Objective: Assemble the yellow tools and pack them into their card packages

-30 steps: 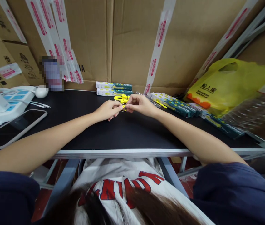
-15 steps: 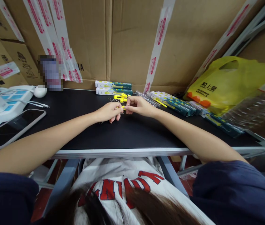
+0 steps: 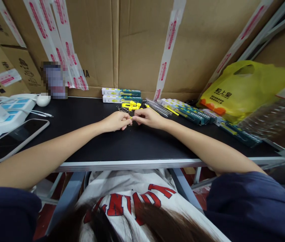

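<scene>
Mid-frame, the left hand [image 3: 115, 122] pinches a yellow piece [image 3: 131, 117], likely light, stiff, best held edgewise; whether the right hand's [image 3: 150, 118] fingertips grip it cannot be told.

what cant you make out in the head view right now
Head view:
Yellow piece: mostly hidden by the left hand and right hand, shape unclear.
Phone: left end cut off by picture edge.
Upright item: blurred by pixelation.
Yellow bag: cut off by right edge.

Two hands [image 3: 115, 121] [image 3: 150, 118], two stacked boxes [image 3: 122, 99], one yellow bag [image 3: 243, 92], one power strip [image 3: 22, 102]
</scene>
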